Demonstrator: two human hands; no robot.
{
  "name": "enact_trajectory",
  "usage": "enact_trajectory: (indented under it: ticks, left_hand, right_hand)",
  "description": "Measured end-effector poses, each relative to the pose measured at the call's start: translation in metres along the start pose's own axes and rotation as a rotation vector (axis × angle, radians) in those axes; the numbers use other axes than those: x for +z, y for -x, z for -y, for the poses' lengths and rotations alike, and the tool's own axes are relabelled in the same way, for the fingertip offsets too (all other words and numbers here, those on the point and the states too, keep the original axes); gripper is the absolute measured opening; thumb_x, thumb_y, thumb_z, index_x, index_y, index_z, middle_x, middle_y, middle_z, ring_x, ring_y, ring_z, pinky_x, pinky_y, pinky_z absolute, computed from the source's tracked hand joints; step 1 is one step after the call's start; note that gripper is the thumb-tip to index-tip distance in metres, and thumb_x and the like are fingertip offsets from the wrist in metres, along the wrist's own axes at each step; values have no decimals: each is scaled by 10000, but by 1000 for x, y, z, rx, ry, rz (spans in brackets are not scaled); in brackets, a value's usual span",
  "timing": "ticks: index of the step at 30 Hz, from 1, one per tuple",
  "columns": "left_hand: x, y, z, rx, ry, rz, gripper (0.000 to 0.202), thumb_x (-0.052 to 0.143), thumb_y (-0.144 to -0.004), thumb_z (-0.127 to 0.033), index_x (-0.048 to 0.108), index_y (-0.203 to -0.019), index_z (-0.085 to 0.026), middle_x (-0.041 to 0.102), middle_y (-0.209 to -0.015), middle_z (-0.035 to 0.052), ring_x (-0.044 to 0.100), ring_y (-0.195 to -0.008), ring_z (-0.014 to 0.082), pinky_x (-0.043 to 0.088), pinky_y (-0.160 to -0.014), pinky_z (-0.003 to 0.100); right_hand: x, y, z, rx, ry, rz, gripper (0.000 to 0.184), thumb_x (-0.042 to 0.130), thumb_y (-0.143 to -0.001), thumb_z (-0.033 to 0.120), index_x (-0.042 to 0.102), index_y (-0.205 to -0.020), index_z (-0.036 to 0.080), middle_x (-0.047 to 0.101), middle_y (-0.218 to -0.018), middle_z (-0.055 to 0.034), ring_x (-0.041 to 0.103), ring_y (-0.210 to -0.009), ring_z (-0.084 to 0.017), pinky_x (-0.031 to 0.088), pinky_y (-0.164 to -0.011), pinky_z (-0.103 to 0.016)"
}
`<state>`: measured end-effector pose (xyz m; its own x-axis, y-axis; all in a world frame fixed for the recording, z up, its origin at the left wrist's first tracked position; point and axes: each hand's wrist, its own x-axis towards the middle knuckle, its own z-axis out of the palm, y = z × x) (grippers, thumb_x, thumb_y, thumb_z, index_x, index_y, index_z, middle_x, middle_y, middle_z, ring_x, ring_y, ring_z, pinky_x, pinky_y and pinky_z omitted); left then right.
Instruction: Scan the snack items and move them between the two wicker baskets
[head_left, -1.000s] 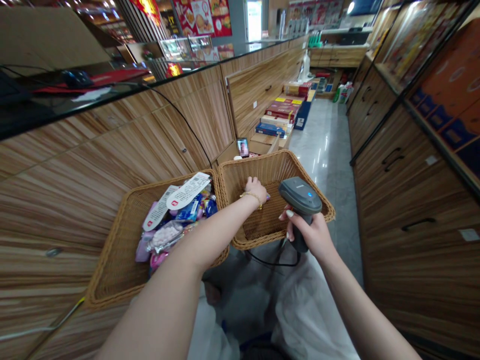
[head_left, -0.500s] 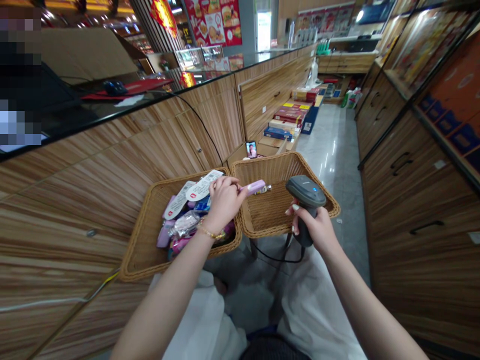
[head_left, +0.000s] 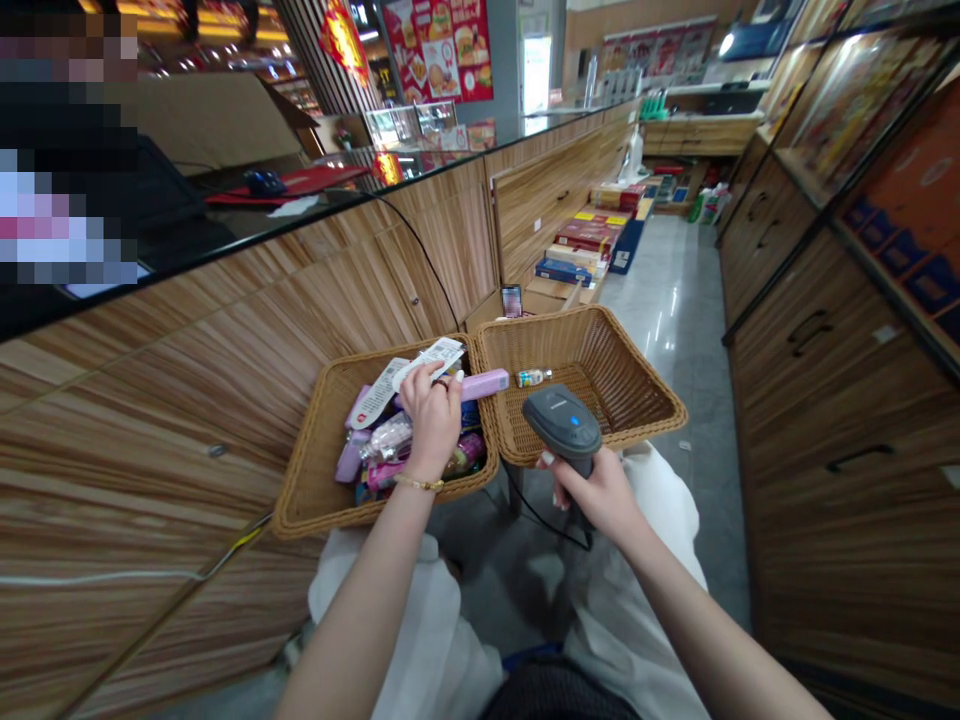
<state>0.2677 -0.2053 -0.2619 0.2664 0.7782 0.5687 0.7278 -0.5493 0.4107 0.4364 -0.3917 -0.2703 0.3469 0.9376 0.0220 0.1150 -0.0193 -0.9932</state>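
The left hand point(head_left: 433, 420) is closed around a slim, smooth pink pack point(head_left: 484, 384), held over the rim shared by two woven wicker baskets; the right hand point(head_left: 592, 495) is clenched on a grey plastic scanner point(head_left: 562, 425), whose handle is largely hidden by fingers; glossy packets crowd the left basket point(head_left: 315, 515); a small bottle point(head_left: 532, 377), too small to be read, lies in the right basket point(head_left: 637, 410); since half a second ago the scanner has been lowered and drawn leftward.
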Motion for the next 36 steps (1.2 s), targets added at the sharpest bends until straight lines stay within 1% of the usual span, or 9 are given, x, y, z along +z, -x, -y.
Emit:
enact_trajectory:
  ticks: [3,7,14,26,29,31,34,36]
  left_hand:
    - [4,3,5,-4,-21,-15,421,393,-1043,-369,712,-856,-169,626,-1368,156,442,-1376,332,290,-1228,557]
    - [8,6,8,-22,-38,-21,435,373,-1048,-347,712,-856,-153,622,-1389,168,415,-1416,348,232,-1243,604]
    - [10,5,8,-35,-50,-6,463,357,-1048,-355,729,-891,-128,636,-1372,190,434,-1390,355,260,-1230,591]
    - [15,6,13,-15,-48,-40,452,379,-1055,-372,728,-881,-145,659,-1310,180,478,-1333,339,323,-1194,569]
    - [9,5,9,-1,-20,-49,434,398,-1052,-386,711,-850,-164,657,-1298,159,494,-1314,323,354,-1185,531]
    - [0,3,7,17,-8,-66,414,413,-1049,-391,706,-857,-171,652,-1308,146,494,-1310,310,356,-1190,509]
    - [-20,-1,10,8,-14,-116,387,428,-1040,-393,715,-922,-161,651,-1325,142,487,-1305,309,351,-1191,499]
    - [-35,-5,19,-51,-40,-163,387,426,-1033,-393,717,-939,-156,655,-1315,151,485,-1299,321,356,-1178,510]
  right_hand:
    - [4,4,-2,-1,29,12,315,660,-890,464,585,-702,223,625,-453,6,617,-405,-181,492,-489,-263]
    - [7,6,-1,-2,71,22,262,640,-900,431,624,-760,210,633,-460,8,644,-424,-193,498,-494,-264]
    - [6,7,-6,6,129,18,187,610,-883,359,638,-788,200,652,-484,2,671,-452,-196,500,-493,-254]
    - [6,7,-10,29,109,14,244,642,-900,425,643,-806,199,650,-477,-2,659,-437,-194,500,-483,-249]
    - [5,7,-10,21,99,4,264,643,-902,442,648,-804,197,647,-475,-3,647,-427,-191,494,-480,-254]
    - [3,8,-9,16,93,-4,278,645,-902,454,647,-798,196,644,-473,-4,636,-418,-189,488,-476,-257]
    - [1,7,-7,19,82,-20,290,660,-889,470,623,-776,206,638,-467,0,623,-406,-185,490,-481,-263]
    - [-1,7,-6,24,81,-26,309,676,-877,489,604,-755,215,634,-466,3,618,-401,-183,493,-485,-268]
